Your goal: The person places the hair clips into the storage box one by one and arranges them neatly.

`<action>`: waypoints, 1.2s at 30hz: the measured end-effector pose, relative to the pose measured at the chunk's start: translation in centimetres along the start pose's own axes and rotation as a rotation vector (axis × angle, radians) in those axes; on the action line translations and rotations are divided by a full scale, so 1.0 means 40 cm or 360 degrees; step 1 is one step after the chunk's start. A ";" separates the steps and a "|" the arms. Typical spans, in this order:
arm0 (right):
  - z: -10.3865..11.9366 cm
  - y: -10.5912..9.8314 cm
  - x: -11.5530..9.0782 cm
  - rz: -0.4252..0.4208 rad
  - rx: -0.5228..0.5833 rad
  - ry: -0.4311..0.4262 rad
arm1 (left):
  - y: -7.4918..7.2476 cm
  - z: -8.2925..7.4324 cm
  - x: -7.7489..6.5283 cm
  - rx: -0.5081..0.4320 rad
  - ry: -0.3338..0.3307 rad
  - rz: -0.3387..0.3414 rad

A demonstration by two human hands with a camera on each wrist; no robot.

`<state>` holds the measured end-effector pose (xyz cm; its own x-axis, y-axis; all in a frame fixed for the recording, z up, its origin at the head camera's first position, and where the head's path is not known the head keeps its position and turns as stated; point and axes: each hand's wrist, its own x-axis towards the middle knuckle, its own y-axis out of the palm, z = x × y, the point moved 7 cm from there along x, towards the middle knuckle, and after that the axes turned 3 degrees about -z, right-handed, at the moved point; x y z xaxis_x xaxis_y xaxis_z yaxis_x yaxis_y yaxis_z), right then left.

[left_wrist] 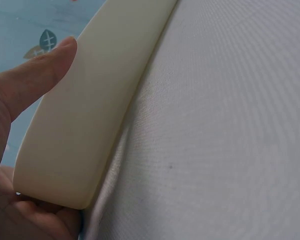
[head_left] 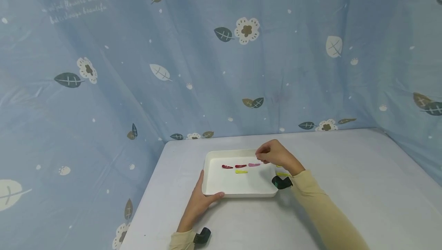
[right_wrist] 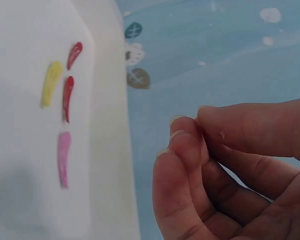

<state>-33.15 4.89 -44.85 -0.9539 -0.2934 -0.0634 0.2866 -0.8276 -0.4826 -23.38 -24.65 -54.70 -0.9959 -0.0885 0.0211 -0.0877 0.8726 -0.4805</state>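
A shallow white tray (head_left: 238,184) stands on the table. My left hand (head_left: 199,201) grips its near left corner, thumb over the front rim; the left wrist view shows the thumb (left_wrist: 52,65) on the tray's wall (left_wrist: 85,115). Inside lie two red snap hair clips (head_left: 240,166) (right_wrist: 67,99), a pink hair clip (head_left: 254,165) and a yellow hair clip (head_left: 241,171), all flat. Above the tray's far right corner is my right hand (head_left: 276,153), fingers curled and thumb meeting the fingertips (right_wrist: 177,142). Nothing shows between them.
More yellow hair clips (head_left: 282,174) lie on the white-covered table (head_left: 345,188) just right of the tray, partly behind the right wrist. A blue patterned curtain (head_left: 207,69) hangs behind the table and along its left side.
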 end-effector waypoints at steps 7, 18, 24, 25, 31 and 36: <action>0.007 -0.049 -0.029 -0.0044 -0.0041 -0.0018 | 0.000 0.001 0.000 0.0002 -0.0003 -0.0007; -0.005 -0.113 -0.067 -0.0105 -0.0063 -0.0041 | 0.001 -0.001 0.001 -0.0009 0.0009 0.0000; -0.015 -0.169 -0.101 -0.0200 -0.0138 -0.0049 | 0.001 -0.001 0.002 -0.0008 0.0019 0.0004; -0.018 -0.178 -0.108 -0.0211 -0.0146 -0.0044 | 0.002 -0.001 0.003 -0.0008 0.0020 0.0005; -0.047 -0.224 -0.144 -0.0247 -0.0185 -0.0027 | 0.001 0.002 0.005 0.0012 0.0005 0.0003; -0.075 -0.251 -0.179 -0.0270 -0.0217 -0.0031 | 0.003 0.005 0.006 0.0015 0.0004 0.0000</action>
<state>-29.45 16.75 -42.15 -0.9851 -0.1658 0.0452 0.1061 -0.7938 -0.5989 -23.63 -24.65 -54.91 -0.9959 -0.0871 0.0231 -0.0873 0.8680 -0.4889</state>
